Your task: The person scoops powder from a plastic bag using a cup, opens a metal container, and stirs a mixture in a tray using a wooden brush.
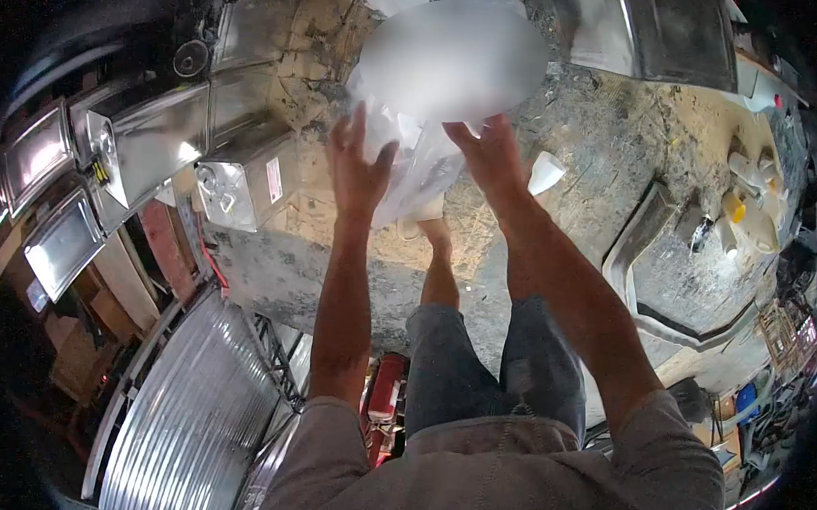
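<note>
A translucent white plastic bag (411, 177) is spread out in front of me, its upper part covered by a large blurred patch. My left hand (361, 166) is at the bag's left edge, fingers apart and thumb pointing inward, with nothing gripped. At the right edge, my right hand (491, 156) has thumb and fingers against the plastic and appears to hold it; its fingertips run into the blur. A white cup-like piece (546, 171) rests on the floor just right of my right hand.
Shiny metal boxes (246, 189) stand to the left, above a corrugated metal sheet (188, 420). Dark metal panels (681, 29) lie at upper right. A bent metal frame (641, 245) and several plastic bottles (753, 217) are on the stained floor (595, 147) at right.
</note>
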A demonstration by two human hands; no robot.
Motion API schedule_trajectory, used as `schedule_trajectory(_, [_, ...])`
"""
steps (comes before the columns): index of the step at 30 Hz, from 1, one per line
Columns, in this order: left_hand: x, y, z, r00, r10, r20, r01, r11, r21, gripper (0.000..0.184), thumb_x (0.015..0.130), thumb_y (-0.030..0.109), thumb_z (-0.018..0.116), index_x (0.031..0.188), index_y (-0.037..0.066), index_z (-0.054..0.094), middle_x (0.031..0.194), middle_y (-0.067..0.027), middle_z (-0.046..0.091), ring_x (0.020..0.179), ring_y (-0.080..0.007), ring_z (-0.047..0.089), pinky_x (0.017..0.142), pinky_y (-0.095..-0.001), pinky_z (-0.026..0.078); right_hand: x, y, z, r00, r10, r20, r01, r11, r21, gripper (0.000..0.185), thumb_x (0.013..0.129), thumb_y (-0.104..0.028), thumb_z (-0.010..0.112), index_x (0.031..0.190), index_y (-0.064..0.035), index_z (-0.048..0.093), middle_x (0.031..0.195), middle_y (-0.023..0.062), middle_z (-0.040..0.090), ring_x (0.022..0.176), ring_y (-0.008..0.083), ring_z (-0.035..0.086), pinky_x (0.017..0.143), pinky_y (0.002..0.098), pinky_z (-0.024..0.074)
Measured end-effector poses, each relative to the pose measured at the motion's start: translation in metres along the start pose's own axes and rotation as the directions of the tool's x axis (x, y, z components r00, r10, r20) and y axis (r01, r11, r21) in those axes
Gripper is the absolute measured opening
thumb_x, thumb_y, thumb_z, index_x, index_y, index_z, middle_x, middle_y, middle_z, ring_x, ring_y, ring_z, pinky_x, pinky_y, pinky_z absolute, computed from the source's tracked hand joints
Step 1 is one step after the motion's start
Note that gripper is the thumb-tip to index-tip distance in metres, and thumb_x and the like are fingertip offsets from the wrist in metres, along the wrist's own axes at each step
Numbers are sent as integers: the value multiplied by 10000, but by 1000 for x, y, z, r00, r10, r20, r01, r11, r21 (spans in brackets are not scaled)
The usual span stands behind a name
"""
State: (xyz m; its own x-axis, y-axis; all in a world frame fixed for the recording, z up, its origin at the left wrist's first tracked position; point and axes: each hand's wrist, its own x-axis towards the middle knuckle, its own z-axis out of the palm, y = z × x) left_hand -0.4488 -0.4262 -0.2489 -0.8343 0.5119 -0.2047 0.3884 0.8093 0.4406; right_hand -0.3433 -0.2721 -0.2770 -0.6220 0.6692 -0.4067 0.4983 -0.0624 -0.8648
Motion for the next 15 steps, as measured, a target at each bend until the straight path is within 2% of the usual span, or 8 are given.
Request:
schedule_trajectory(2, [17, -2, 20, 994, -87, 66, 98, 976, -196, 438, 789, 285, 616, 1153, 50, 550, 1023, -220, 594, 925, -363, 573, 846, -407, 448, 17, -10, 25, 996, 41, 78, -59, 967, 249, 558, 854, -273, 602, 1252, 51, 384, 973, 182, 602, 862, 236, 597, 760, 324, 492])
schedule_trajectory(4, [29, -13, 30, 954, -135, 267, 201, 950, -239, 358, 825, 333, 554, 999, 24, 604, 883, -235, 612, 786, -386, 592, 757, -415, 483, 33, 1, 51, 914, 229, 336, -403, 406, 820, 421, 887, -241, 526, 1191, 41, 451, 926, 150, 600, 783, 216, 588, 725, 316, 488])
schedule_trajectory(5, [29, -42, 59, 927, -143, 346, 340, 708, -619, 277, 833, 236, 516, 965, 4, 586, 838, -200, 616, 725, -343, 602, 686, -395, 505, 38, 0, 46, 908, 215, 361, -418, 383, 824, 355, 901, -216, 490, 1160, 27, 488, 823, 108, 578, 694, 186, 561, 676, 312, 484])
schedule_trajectory(7, [32, -56, 57, 800, -290, 526, 580, 150, -801, 244, 854, 165, 438, 931, -30, 562, 796, -154, 610, 650, -279, 608, 556, -354, 533, 59, 34, 19, 876, 97, 472, -411, 662, 626, 367, 921, -201, 399, 1224, -8, 469, 692, 2, 520, 617, 137, 532, 636, 275, 494])
schedule_trajectory(8, [35, -72, 55, 804, -286, 522, 572, 129, -810, 244, 854, 165, 438, 931, -30, 562, 796, -154, 610, 650, -279, 608, 556, -354, 533, 72, 53, 7, 799, 97, 593, -587, 337, 736, 368, 924, -191, 369, 1227, -6, 467, 667, -3, 504, 587, 126, 518, 619, 260, 493])
schedule_trajectory(10, [41, -112, 54, 734, -345, 585, 506, -296, -810, 289, 854, 184, 410, 989, -21, 561, 825, -156, 605, 633, -275, 600, 545, -345, 533, 70, 50, -33, 862, 326, 389, -500, 675, 543, 368, 918, -160, 340, 1229, -3, 460, 624, -7, 483, 558, 112, 494, 581, 246, 477])
schedule_trajectory(14, [30, -148, 41, 901, 24, 434, 354, -620, -701, 331, 856, 194, 378, 1044, -14, 556, 865, -144, 606, 653, -257, 596, 536, -338, 522, 50, 3, -54, 710, 634, 306, -619, 355, 701, 346, 873, -170, 412, 1167, -9, 500, 705, 36, 553, 585, 172, 524, 587, 273, 468])
schedule_trajectory(15, [23, -138, 35, 906, -46, 421, 290, -655, -697, 295, 857, 185, 385, 1011, 5, 559, 825, -120, 603, 673, -240, 583, 591, -354, 500, 46, 19, -63, 706, 648, 286, -631, 391, 670, 361, 868, -186, 440, 1185, -20, 491, 818, 65, 555, 714, 198, 528, 667, 296, 463])
